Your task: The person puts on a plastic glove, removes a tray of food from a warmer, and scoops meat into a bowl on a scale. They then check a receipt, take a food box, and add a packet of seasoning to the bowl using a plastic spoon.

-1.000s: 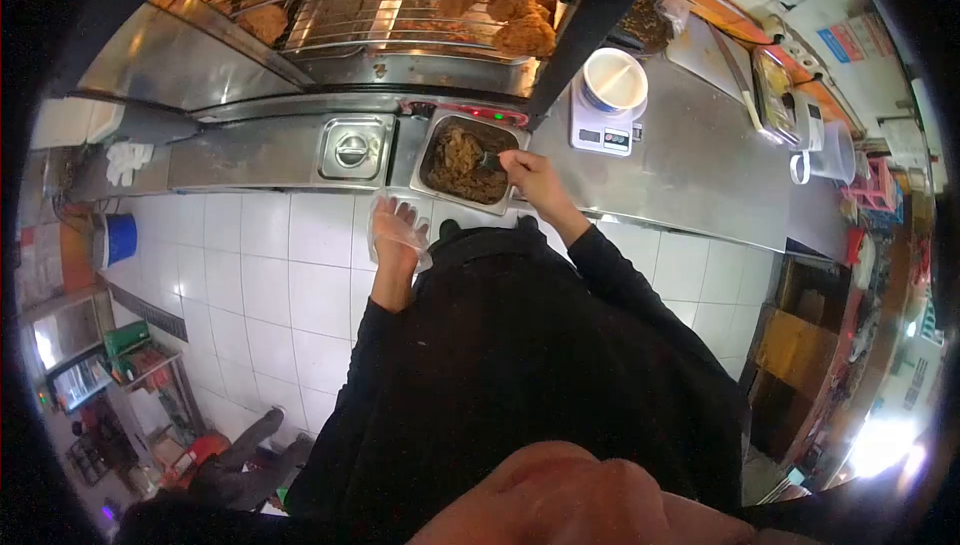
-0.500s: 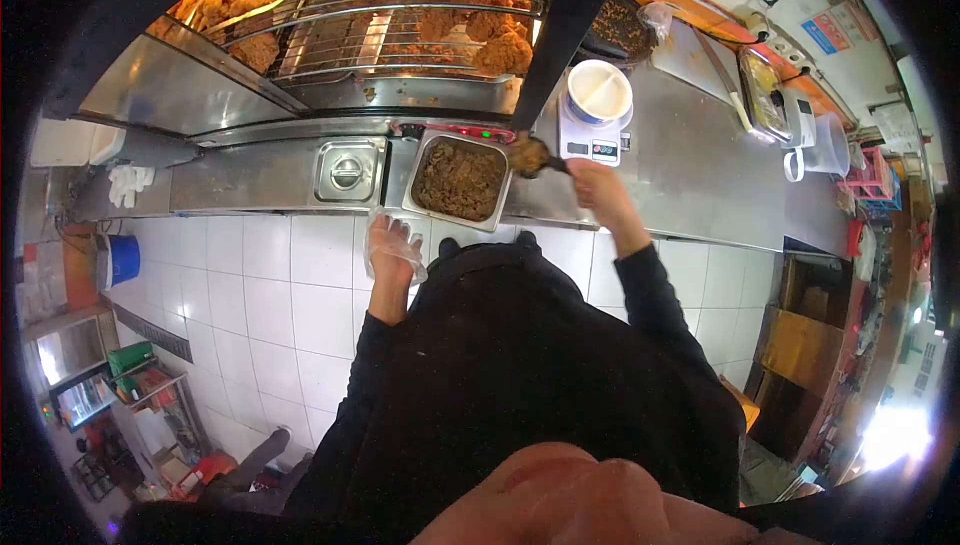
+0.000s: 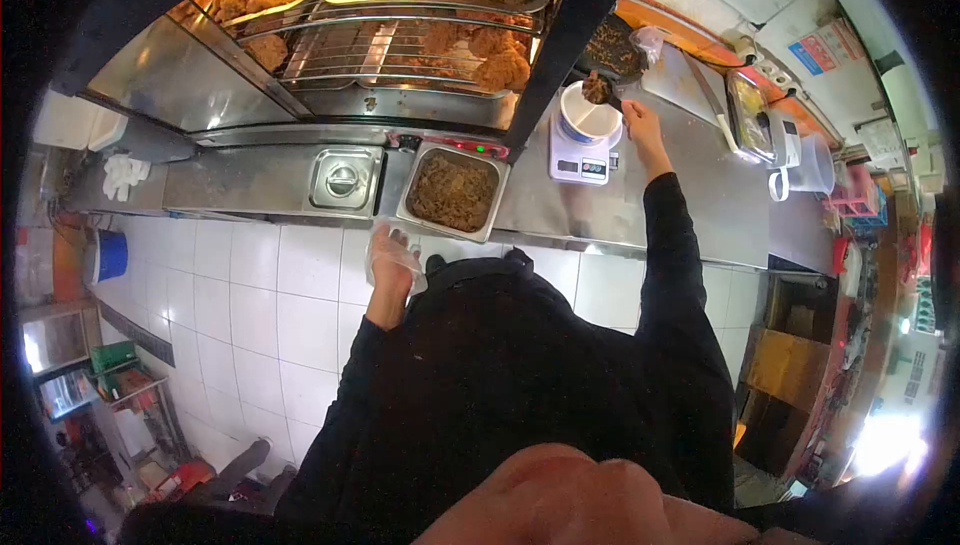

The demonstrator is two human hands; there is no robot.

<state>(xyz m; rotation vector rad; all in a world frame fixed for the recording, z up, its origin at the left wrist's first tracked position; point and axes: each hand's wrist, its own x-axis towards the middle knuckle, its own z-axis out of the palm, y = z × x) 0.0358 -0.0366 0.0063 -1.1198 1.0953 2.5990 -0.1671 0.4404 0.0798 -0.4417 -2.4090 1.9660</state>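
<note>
My right hand (image 3: 642,125) is closed round the dark handle of a ladle (image 3: 598,90), whose bowl holds brown food. The ladle is at the upper rim of a white tub (image 3: 592,117), which stands on a white kitchen scale (image 3: 580,167). A square metal pan (image 3: 455,190) of brown, chopped food sits in the counter to the left of the scale. Near that pan's lower left corner is my left hand (image 3: 394,261), in a clear plastic glove, with its fingers apart and nothing in it.
Fried food fills trays (image 3: 440,0) in a lit cabinet above the counter. A lidded metal container (image 3: 343,180) is left of the pan. A knife (image 3: 712,105) lies on a cutting board at the right. White gloves (image 3: 125,177) lie far left.
My right hand has carried the ladle up and to the right, from beside the pan to the tub's rim. My left hand has hardly moved.
</note>
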